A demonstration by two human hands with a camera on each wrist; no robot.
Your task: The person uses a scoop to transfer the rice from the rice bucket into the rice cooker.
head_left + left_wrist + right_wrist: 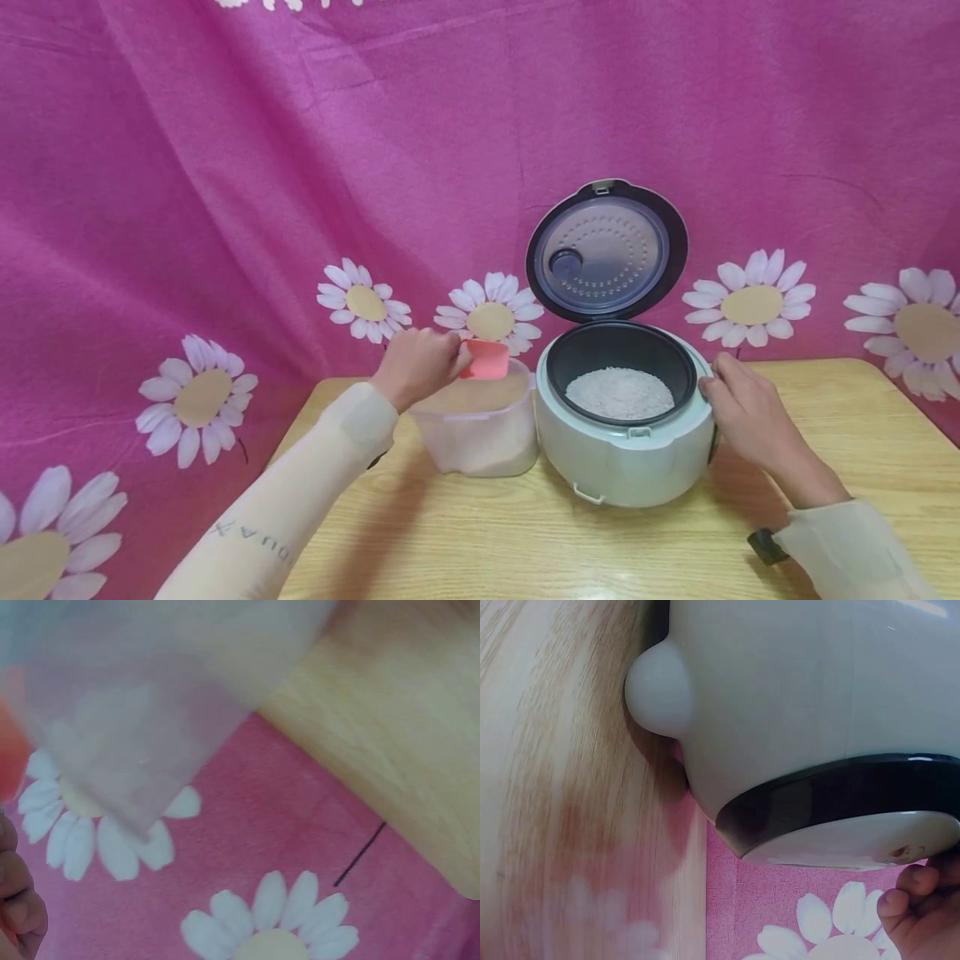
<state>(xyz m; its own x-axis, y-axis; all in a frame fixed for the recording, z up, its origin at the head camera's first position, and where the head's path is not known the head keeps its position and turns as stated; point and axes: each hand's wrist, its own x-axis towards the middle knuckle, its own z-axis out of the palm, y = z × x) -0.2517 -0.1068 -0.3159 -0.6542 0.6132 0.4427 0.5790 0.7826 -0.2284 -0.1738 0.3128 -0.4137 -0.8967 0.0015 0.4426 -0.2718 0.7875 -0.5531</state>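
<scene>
My left hand (420, 364) grips a pinkish-red scoop (489, 360) by its handle end, over a translucent plastic container (476, 437) holding pale grains. Only the edge of the scoop (11, 746) and some curled fingers (19, 900) enter the left wrist view. To the right stands a white rice cooker (626, 471), its lid (611, 242) raised. White rice (618, 393) lies in its dark inner pot (577, 350). My right hand (750, 412) holds the cooker's right side, thumb at the rim. The right wrist view shows bent fingers (915, 896) by the cooker body.
Container and cooker stand side by side on a light wooden table (480, 542). A magenta cloth (360, 150) with white flowers hangs close behind the table. The raised lid stands up in front of the cloth.
</scene>
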